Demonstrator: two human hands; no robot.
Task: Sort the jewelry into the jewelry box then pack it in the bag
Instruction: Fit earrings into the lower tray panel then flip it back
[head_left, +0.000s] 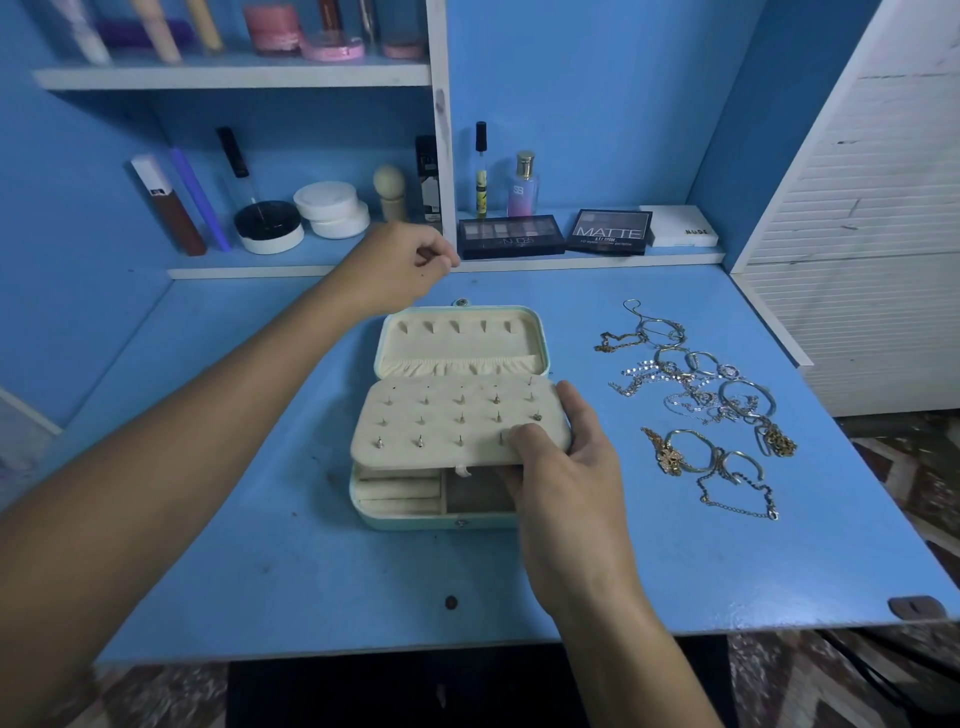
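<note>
Jewelry mostly lies unsorted near the bench's right edge, while your right hand pinches the earring panel of the open box mid-bench, left hand curled, contents unclear; no bag visible.

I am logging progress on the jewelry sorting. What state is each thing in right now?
jewelry box: lid open, lying on the table.
earring panel: tilted up over the lower compartments, studs pushed through it.
right hand: grips the panel's right corner.
left hand: raised behind the box, fingers curled.
jewelry pile: loose on the table, unsorted.
</note>
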